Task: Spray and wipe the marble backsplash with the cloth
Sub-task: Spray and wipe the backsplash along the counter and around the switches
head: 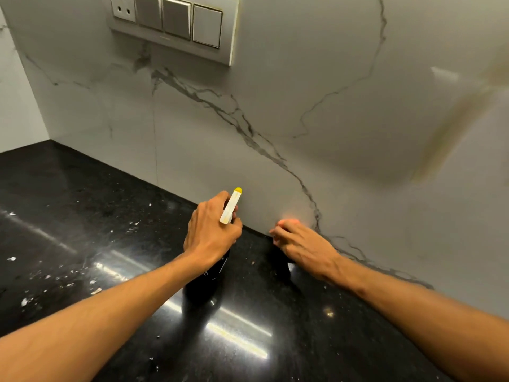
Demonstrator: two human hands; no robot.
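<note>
My left hand (212,232) is closed around the neck of a black spray bottle (205,282). The bottle stands on the black counter, and its white spray head with a yellow nozzle (232,206) points up at the marble backsplash (275,111). My right hand (300,245) is at the foot of the backsplash, just right of the bottle. Its fingers are curled on what looks like a dark cloth (282,267), which hangs below the palm and is hard to make out against the counter. A faint pink glow shows at the fingertips.
The glossy black counter (96,205) carries white crumbs and specks on its left part. A switch and socket panel (176,23) is mounted high on the wall. A yellowish streak (451,128) runs across the marble at the right. A side wall closes the left corner.
</note>
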